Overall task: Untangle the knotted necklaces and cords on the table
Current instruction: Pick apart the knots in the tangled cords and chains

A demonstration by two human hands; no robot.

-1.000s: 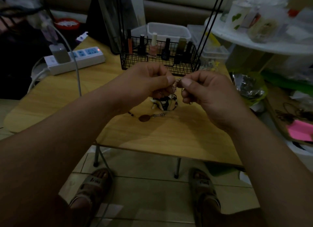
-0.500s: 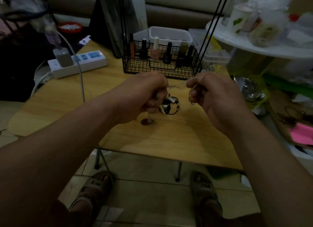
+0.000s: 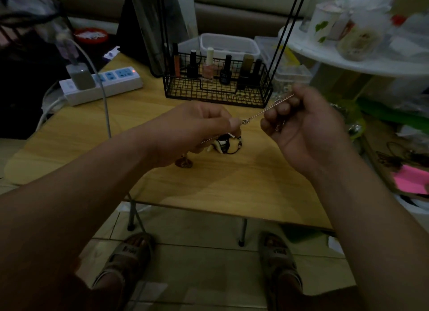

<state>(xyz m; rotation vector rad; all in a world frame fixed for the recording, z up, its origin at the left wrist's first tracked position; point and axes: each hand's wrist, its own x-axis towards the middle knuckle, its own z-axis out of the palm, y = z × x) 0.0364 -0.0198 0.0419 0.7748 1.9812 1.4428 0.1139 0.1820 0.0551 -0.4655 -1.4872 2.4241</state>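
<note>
A thin silver chain [image 3: 262, 112] is stretched taut between my two hands above the wooden table [image 3: 232, 183]. My left hand [image 3: 197, 129] pinches its lower end between thumb and fingers. My right hand [image 3: 301, 129] is closed around the upper end, higher and to the right. Below my left hand a small tangle of black cord with pale beads [image 3: 224, 144] lies on the table. A round brown pendant [image 3: 184, 163] rests near it, partly hidden by my left wrist.
A black wire basket [image 3: 216, 92] with nail polish bottles stands behind the hands. A white power strip [image 3: 104, 84] with a charger and cable sits at the back left. A cluttered white shelf [image 3: 348, 62] and a pink paper [image 3: 411, 179] are at the right.
My hands have drawn apart. The right hand moved up and to the right, pulling a longer length of chain straight between them.
</note>
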